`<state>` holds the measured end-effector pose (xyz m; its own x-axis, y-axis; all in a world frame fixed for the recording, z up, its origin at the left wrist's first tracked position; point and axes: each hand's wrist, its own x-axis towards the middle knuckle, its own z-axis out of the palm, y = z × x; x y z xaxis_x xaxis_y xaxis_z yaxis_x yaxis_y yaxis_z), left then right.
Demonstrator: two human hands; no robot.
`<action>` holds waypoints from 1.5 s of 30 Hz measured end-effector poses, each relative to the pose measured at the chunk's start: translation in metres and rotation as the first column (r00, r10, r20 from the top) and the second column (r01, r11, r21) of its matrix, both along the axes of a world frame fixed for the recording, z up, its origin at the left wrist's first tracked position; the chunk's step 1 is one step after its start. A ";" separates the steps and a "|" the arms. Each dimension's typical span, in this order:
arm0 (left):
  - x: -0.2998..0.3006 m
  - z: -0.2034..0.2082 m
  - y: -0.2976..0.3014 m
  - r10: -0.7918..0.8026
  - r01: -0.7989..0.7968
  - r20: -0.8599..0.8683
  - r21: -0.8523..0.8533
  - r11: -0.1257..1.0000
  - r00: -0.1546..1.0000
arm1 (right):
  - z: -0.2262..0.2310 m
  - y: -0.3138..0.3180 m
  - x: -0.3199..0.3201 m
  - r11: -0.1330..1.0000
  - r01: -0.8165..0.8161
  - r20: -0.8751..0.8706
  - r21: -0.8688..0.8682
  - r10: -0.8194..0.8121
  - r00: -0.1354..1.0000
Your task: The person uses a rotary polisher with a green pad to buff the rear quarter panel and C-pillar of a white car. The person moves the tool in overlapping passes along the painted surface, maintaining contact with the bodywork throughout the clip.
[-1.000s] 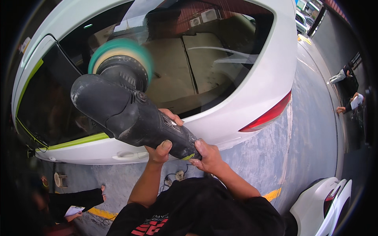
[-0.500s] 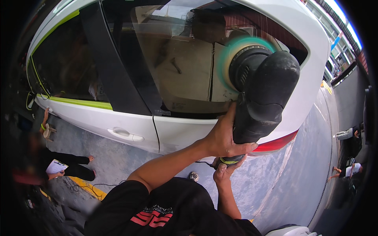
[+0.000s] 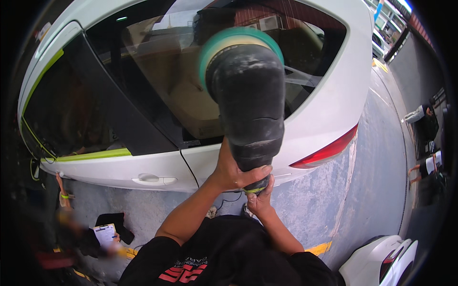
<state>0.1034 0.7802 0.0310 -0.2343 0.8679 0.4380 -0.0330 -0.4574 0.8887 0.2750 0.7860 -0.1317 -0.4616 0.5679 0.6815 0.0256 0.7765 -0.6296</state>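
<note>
A black electric polisher (image 3: 255,105) with a green-rimmed pad (image 3: 205,59) is held up in front of the rear side window (image 3: 176,97) of a white car (image 3: 329,131). My left hand (image 3: 230,169) wraps round the polisher's body near its lower end, thumb across the front. Just below and to the right, my right hand (image 3: 260,202) grips the tail end by a yellow-green band. The tool's body hides most of the pad's face, so whether it touches the glass cannot be made out.
Lime-green tape (image 3: 98,155) edges the front window above a white door handle (image 3: 155,180). A dark cord (image 3: 229,200) hangs below the tool. At lower left a person holds a clipboard (image 3: 106,234). Another white car (image 3: 369,260) stands behind at lower right.
The polisher has moved left across the window and now points more upright, with both hands still on it. My view has shifted; more of the red tail light and the second car shows.
</note>
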 end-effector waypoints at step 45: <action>0.135 0.070 0.123 0.324 -0.329 -0.081 -0.056 0.943 0.943 | 0.056 0.161 0.078 0.908 -0.418 -0.282 -0.001 0.401 0.871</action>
